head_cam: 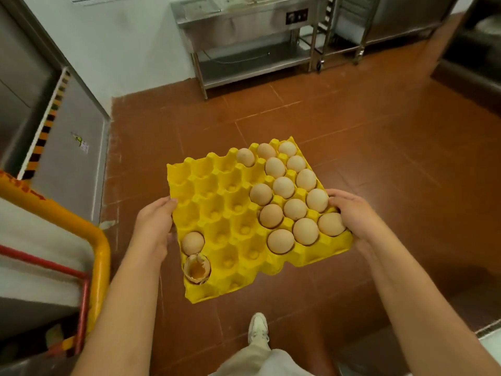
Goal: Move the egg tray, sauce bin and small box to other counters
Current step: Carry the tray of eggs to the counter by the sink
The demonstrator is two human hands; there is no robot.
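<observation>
Both hands hold the yellow egg tray (230,213) up in the air over the red-brown floor (352,131). The left hand (154,229) grips the tray's left edge, fingers curled under it. The right hand (352,213) grips the right edge, fingers curled over the eggs (283,187). A broken egg (197,268) sits in the near left corner.

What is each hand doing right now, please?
Left hand: grips the left edge of the yellow egg tray.
Right hand: grips the tray's right edge, beside the eggs.
</observation>
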